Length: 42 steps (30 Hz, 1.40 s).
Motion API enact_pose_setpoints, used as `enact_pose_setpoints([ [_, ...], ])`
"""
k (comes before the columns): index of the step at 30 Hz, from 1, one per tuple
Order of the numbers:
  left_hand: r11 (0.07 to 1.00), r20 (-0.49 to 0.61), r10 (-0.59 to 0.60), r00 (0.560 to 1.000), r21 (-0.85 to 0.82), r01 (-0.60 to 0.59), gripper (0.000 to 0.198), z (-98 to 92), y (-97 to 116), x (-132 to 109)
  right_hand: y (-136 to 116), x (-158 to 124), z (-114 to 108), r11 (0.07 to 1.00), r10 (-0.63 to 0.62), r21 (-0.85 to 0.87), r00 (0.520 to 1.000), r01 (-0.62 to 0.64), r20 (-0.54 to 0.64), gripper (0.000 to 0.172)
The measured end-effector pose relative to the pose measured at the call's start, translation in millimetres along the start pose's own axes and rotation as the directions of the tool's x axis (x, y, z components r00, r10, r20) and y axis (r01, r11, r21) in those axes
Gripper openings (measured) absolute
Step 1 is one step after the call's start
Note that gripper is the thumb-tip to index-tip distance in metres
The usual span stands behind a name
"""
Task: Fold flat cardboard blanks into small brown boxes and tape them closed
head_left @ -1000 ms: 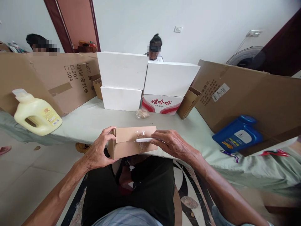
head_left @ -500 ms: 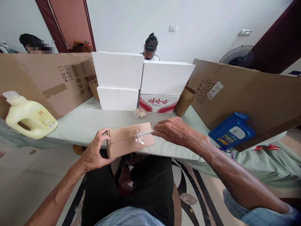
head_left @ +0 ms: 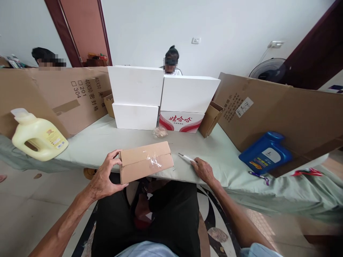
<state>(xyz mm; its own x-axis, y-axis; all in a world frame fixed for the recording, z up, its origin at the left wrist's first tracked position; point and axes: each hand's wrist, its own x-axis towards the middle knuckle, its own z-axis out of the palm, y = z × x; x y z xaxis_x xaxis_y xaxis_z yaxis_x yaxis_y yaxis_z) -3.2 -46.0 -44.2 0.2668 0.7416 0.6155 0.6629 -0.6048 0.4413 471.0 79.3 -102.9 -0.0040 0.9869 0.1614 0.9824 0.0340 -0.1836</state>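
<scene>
My left hand (head_left: 105,178) grips the left end of a small brown cardboard box (head_left: 139,167), thumb below and fingers above. The box is tilted up at the table's front edge. Clear tape (head_left: 154,160) lies wrinkled and shiny across its middle seam. To the right of the box, my right hand (head_left: 204,170) rests low over the tabletop. Its fingers are closed on a slim white tool with a pointed metal tip (head_left: 187,157), which points left toward the box without touching it.
White boxes (head_left: 136,85) are stacked behind, with a crumpled clear plastic bundle (head_left: 160,132) in front. A yellow jug (head_left: 40,137) stands left; a blue bottle (head_left: 265,151) leans right beside a purple pen (head_left: 258,177). Large cardboard panels (head_left: 281,117) flank the green-covered table (head_left: 104,132). Two people sit beyond.
My right hand has drawn the white tool off the box's tape and down to the right, near the tabletop. My left hand still holds the box, now turned slightly.
</scene>
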Motion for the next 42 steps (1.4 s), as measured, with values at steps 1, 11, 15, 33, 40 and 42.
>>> enact_pose_setpoints([
  [1,1.0,0.002,0.01,1.0,0.001,-0.01,0.062,-0.3,0,0,3,-3,10,1.0,0.012,-0.007,1.0,-0.012,0.001,0.025],
  [11,0.996,-0.014,0.092,0.996,0.0,-0.092,0.062,3.0,3,4,12,3,17,1.0,0.021,-0.008,0.999,-0.021,0.037,0.019],
  [15,0.995,-0.016,0.104,0.994,0.013,-0.104,0.062,2.9,4,4,10,0,16,0.999,0.031,0.032,1.0,-0.031,0.001,0.014],
  [33,0.989,0.04,0.146,0.988,-0.006,-0.146,0.064,-0.6,18,11,-119,-44,-107,0.539,-0.668,0.494,0.703,0.683,-0.243,0.05],
  [40,0.99,0.046,0.138,0.989,-0.02,-0.138,0.058,0.1,16,10,-115,-38,-105,0.552,-0.692,0.488,0.698,0.677,-0.186,0.051],
  [42,0.991,0.056,0.135,0.989,-0.026,-0.134,0.057,0.0,16,10,-113,-37,-106,0.556,-0.698,0.488,0.697,0.673,-0.166,0.051],
])
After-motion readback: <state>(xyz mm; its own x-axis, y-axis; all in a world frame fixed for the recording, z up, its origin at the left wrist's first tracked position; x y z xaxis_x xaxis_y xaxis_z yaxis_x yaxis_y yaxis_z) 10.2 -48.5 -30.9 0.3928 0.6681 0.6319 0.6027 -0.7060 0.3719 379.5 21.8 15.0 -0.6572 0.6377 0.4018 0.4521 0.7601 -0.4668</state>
